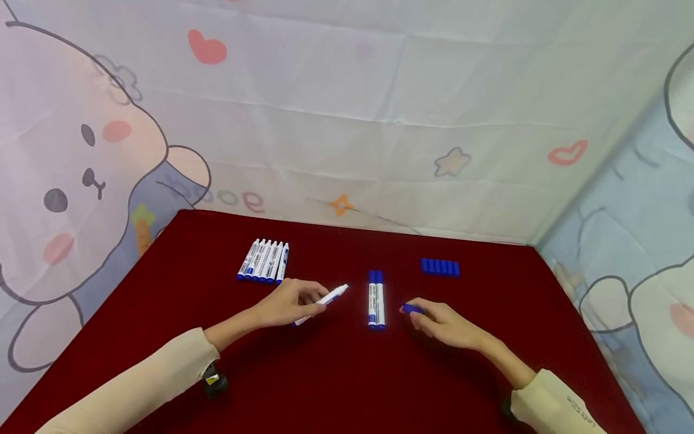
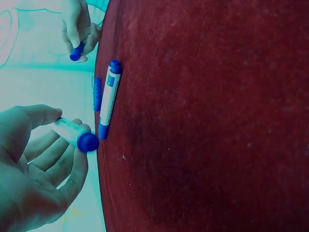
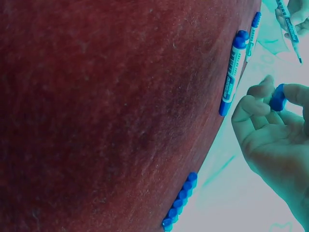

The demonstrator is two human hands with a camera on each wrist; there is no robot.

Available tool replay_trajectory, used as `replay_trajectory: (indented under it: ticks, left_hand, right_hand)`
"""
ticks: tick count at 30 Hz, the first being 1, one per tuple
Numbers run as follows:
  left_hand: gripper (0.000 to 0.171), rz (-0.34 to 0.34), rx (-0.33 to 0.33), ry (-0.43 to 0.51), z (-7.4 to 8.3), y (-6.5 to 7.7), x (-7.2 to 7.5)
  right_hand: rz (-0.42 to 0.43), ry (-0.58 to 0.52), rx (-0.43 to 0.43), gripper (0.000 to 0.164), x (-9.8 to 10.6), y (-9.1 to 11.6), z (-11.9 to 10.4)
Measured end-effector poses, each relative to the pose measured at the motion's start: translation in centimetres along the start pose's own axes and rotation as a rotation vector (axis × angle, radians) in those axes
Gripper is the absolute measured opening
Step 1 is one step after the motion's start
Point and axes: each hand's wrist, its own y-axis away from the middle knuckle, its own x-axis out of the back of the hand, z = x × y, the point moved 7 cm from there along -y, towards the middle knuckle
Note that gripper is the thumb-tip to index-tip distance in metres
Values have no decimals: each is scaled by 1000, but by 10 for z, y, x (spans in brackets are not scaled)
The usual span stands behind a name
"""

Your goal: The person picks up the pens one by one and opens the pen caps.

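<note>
In the head view my left hand (image 1: 293, 302) pinches an uncapped white marker (image 1: 333, 294) between thumb and fingers, its bare tip pointing up and to the right. The marker's blue end (image 2: 88, 142) faces the camera in the left wrist view. My right hand (image 1: 447, 324) holds a blue marker cap (image 1: 412, 308) between thumb and fingertips, also seen as a blue cap (image 3: 277, 98) in the right wrist view. Between the hands lie two capped markers (image 1: 376, 301), side by side on the red cloth, blue caps at the far end.
Several uncapped white markers (image 1: 264, 261) lie in a row at the back left. A row of blue caps (image 1: 440, 267) sits at the back right. Dark red cloth (image 1: 347, 380) covers the table, and a printed curtain (image 1: 325, 120) hangs behind it.
</note>
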Motion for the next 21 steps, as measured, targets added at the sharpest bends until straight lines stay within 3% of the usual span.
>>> replay_trajectory:
  ticks: [8, 17, 21]
  left_hand:
    - [28, 53, 80, 33, -9, 8, 13]
    - [32, 208, 103, -9, -21, 17, 45]
    - [33, 285, 88, -76, -24, 19, 60]
  right_hand:
    - [-25, -33, 27, 31, -3, 0, -3]
    - [-34, -37, 7, 31, -6, 2, 2]
    - [-38, -41, 7, 30, -7, 1, 2]
